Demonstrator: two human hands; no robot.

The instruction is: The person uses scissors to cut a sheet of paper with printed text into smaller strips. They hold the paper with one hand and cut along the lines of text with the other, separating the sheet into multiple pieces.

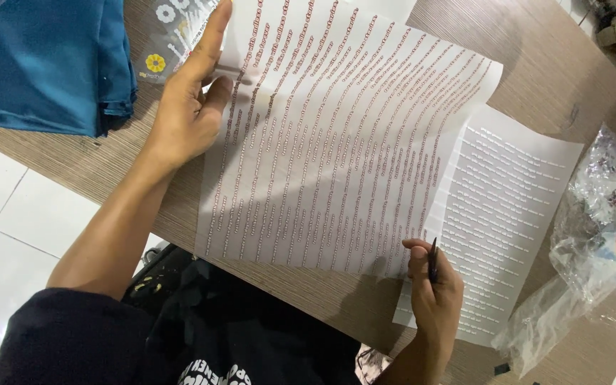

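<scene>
A large translucent sheet [336,135] covered in rows of small dark red lettering lies on a wood-grain table [543,71]. My left hand [190,100] rests flat on the sheet's upper left edge, fingers stretched out. At the sheet's lower right corner, my right hand [433,285] grips a thin black tool [433,260], its tip pointing at the sheet's edge. Under that corner lies a second white sheet [507,214] with rows of white lettering.
A folded blue cloth [44,60] sits at the table's top left, beside a small clear sticker sheet with flowers [169,28]. Crumpled clear plastic bags [600,228] lie at the right. White floor tiles [8,228] show at the left. Dark clothing fills the bottom.
</scene>
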